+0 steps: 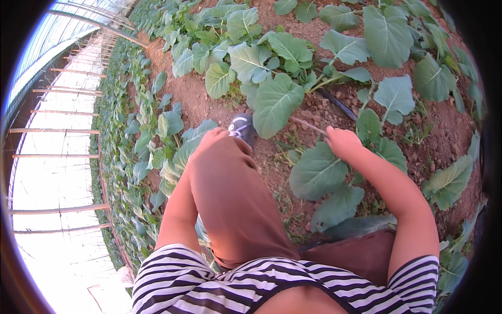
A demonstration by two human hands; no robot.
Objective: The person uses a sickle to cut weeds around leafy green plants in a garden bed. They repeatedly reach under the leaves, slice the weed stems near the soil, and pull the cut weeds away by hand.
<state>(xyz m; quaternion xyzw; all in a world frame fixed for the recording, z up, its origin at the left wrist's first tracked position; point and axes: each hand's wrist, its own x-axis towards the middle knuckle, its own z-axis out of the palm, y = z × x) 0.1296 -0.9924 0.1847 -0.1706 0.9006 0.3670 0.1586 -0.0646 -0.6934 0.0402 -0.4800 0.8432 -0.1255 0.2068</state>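
My right hand (342, 142) is closed around the end of a thin stick-like tool (308, 125), which points up and left over the soil. The tool's far end lies close to a large green leaf (278, 103), and whether it touches the leaf cannot be told. Below my right hand spreads another broad leafy plant (319, 171). My left hand (213, 136) rests at my raised knee, beside a dark shoe with white laces (242, 126); its fingers are partly hidden, and nothing shows in it.
Rows of broad-leaved plants (247, 59) grow in reddish-brown soil (188, 92) ahead. A black irrigation pipe (338, 104) runs between plants at the right. Denser plants (121, 157) line the left, beside the greenhouse wall with its wooden poles (55, 130).
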